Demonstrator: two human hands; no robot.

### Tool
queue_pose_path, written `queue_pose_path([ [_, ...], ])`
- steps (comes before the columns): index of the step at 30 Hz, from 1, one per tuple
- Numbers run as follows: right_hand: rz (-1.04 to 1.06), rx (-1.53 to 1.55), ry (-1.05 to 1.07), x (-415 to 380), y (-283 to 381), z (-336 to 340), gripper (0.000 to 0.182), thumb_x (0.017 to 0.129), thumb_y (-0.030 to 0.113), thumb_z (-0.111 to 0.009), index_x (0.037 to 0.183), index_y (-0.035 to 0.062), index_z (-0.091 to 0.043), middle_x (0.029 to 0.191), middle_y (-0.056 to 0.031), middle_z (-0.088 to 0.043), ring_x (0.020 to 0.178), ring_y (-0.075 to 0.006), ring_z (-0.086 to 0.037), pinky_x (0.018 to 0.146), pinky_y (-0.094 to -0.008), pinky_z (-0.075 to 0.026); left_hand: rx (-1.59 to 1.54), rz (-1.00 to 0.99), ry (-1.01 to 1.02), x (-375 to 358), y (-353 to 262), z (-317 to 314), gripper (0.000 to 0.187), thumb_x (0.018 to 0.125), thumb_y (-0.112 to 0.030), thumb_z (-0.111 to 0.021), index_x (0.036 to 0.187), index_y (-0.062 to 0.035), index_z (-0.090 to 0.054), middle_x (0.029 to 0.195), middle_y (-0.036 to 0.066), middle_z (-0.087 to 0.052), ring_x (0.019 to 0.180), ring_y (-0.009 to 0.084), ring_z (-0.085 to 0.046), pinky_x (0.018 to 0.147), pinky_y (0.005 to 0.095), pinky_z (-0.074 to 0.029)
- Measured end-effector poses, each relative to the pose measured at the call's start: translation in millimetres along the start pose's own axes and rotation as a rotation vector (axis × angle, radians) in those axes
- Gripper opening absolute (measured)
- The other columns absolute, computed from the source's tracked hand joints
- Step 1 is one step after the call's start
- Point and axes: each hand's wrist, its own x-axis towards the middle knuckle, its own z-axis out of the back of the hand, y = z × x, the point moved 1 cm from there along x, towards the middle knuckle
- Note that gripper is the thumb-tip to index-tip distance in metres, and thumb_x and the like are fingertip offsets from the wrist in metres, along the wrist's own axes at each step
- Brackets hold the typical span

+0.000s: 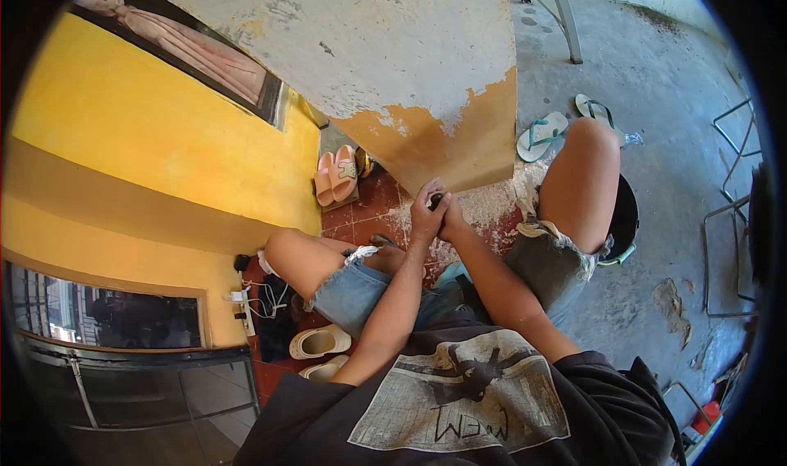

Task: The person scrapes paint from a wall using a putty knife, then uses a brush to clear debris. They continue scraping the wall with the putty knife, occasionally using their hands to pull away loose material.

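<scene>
Obs.: person is sitting low, knees apart, facing a plastered pillar [393, 64] whose orange lower band is flaking. Both hands are meeting in front of the pillar's bottom edge, between the knees. Left hand [426, 216] and right hand [451, 218] are pressing together, fingers wrapping around a small dark object [437, 197]; only its top is showing above the fingers, so its kind cannot be told. It is sitting between the two palms, just below the pillar's painted edge and above the red tile floor [365, 212].

Around: pale dust is lying on the tiles beneath the hands. Pink slippers [338, 175] are standing by the yellow wall [164, 130]; green flip-flops [545, 134] are resting on the concrete beyond the right knee; a dark bucket [627, 216] is sitting behind that knee.

Risk (judgement): the object is small and mostly buried in the grip, so a loosening finger could be letting it drop into the dusty tiles. Dusty palms would be reducing friction. Hands working close to the pillar's rough edge could be scraping knuckles.
</scene>
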Motion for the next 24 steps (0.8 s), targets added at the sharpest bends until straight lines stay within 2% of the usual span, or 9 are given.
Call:
queue_pose_path([
  [2,0.158,-0.466,-0.136,-42,5,-78,0.051,0.103,0.044,-0.041,0.13,0.0016,-0.049,0.129,-0.0153,-0.05,0.115,-0.0335,-0.051,0.096,-0.048,-0.047,0.055,-0.012,-0.007,3,-13,6,0.035,0.093,-0.018,-0.065,0.12,0.0038,-0.06,0.109,0.014,-0.067,0.109,0.0196,-0.061,0.099,0.0314,-0.045],
  [3,0.164,-0.461,-0.132,1,-8,3,0.051,0.103,0.044,-0.041,0.13,0.0016,-0.049,0.129,-0.0153,-0.05,0.115,-0.0335,-0.051,0.096,-0.048,-0.047,0.104,-0.017,-0.017,4,-20,9,0.031,0.094,-0.019,-0.065,0.115,0.0031,-0.063,0.103,0.013,-0.069,0.107,0.0189,-0.062,0.098,0.031,-0.045],
  [5,-0.4,-0.285,-0.177,160,22,110,0.057,0.098,0.058,-0.035,0.128,0.0145,-0.056,0.12,-0.0094,-0.059,0.088,-0.0239,-0.056,0.072,-0.0404,-0.047,0.119,-0.1,-0.078,9,-22,12,0.026,0.095,-0.02,-0.064,0.108,0.0026,-0.065,0.098,0.012,-0.07,0.103,0.0183,-0.064,0.095,0.0306,-0.046],
  [6,-0.393,-0.284,-0.172,63,-31,93,0.057,0.098,0.058,-0.035,0.128,0.0145,-0.056,0.12,-0.0094,-0.059,0.088,-0.0239,-0.056,0.072,-0.0404,-0.047,0.128,-0.182,-0.145,13,-26,15,0.023,0.095,-0.021,-0.063,0.101,0.002,-0.066,0.093,0.011,-0.072,0.099,0.0176,-0.065,0.093,0.0301,-0.047],
  [8,0.042,-1.259,-0.539,-19,-9,-57,0.061,0.098,0.052,-0.026,0.107,0.0049,-0.064,0.1,-0.0225,-0.067,0.093,-0.0434,-0.064,0.08,-0.0517,-0.049,0.044,-0.095,-0.168,14,-71,27,0.021,0.097,-0.02,-0.061,0.094,0.0007,-0.063,0.085,0.01,-0.07,0.088,0.0159,-0.065,0.085,0.0295,-0.05],
  [10,0.409,-1.416,-0.593,-34,-15,-84,0.045,0.098,0.038,-0.038,0.101,0.0007,-0.063,0.087,-0.0268,-0.062,0.086,-0.0492,-0.06,0.08,-0.055,-0.046,0.028,-0.147,-0.298,24,-90,47,0.019,0.098,-0.018,-0.058,0.089,-0.0008,-0.059,0.078,0.007,-0.066,0.078,0.0148,-0.063,0.078,0.0286,-0.05],
  [14,1.108,-1.65,-0.05,-104,-12,-212,0.043,0.075,0.018,-0.069,0.111,-0.0015,-0.054,0.113,-0.0241,-0.055,0.114,-0.0444,-0.05,0.099,-0.0496,-0.041,-0.248,-0.243,-0.173,30,-164,92,0.019,0.098,-0.011,-0.057,0.082,-0.0008,-0.054,0.071,0.004,-0.054,0.07,0.0116,-0.052,0.069,0.0261,-0.046],
  [21,1.458,-1.59,0.224,-90,-30,-309,0.04,0.073,0.019,-0.073,0.103,0.0029,-0.054,0.112,-0.0181,-0.053,0.112,-0.0395,-0.051,0.1,-0.0487,-0.041,-0.202,-0.366,0.072,34,-237,143,0.039,0.104,-0.029,-0.039,0.076,-0.0029,-0.046,0.07,0.008,-0.048,0.069,0.0196,-0.048,0.073,0.037,-0.044],
  [24,0.994,-1.666,0.412,-67,-38,-310,0.029,0.076,0.016,-0.071,0.096,0.0036,-0.054,0.097,-0.0162,-0.059,0.097,-0.0366,-0.056,0.092,-0.0477,-0.044,-0.166,-0.465,0.107,34,-251,156,0.039,0.104,-0.028,-0.039,0.075,-0.0029,-0.046,0.069,0.009,-0.048,0.068,0.0206,-0.048,0.073,0.0366,-0.044],
])
